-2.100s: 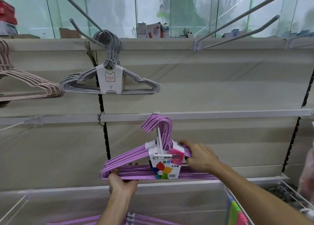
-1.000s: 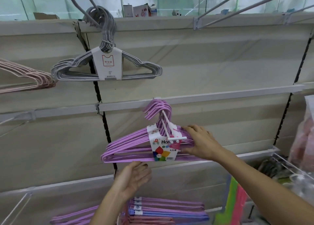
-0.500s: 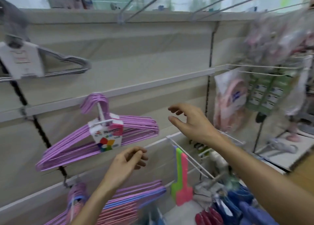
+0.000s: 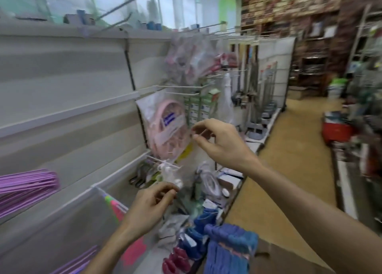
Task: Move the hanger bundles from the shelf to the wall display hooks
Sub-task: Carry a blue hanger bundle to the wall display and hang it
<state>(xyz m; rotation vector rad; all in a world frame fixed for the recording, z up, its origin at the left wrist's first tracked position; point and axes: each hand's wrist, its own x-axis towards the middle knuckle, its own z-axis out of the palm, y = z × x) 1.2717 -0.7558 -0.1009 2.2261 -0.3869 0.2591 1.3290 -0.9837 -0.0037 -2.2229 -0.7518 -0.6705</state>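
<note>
A long beige shelving wall (image 4: 68,83) fills the left half of the view and runs away to the far right, where a store aisle with a tan floor (image 4: 293,141) opens beside it. A brick-patterned wall (image 4: 289,7) closes the far end of the aisle, and blurred racks of goods stand along the right edge.

At the far left edge, a purple hanger bundle (image 4: 26,189) hangs against the shelving wall, only its right end in view. More purple hangers (image 4: 80,261) show low on the left, near the bottom edge, on the shelf below. Both lots are well apart from the hands.

Right of the hangers, white wire hooks (image 4: 175,86) stick out from the wall. A bagged pink round item (image 4: 165,127) hangs below them; its exact kind is hard to tell through the blur. Lower down, blue mop heads (image 4: 229,251) and other small goods crowd the near shelf.

The right hand (image 4: 221,143) is raised in front of the pink bag, fingers loosely curled with thumb and forefinger close together, holding nothing that can be seen. The left hand (image 4: 148,207) is lower and nearer, fingers loosely bent toward the small packets by the lower hook, also grasping nothing visible.
</note>
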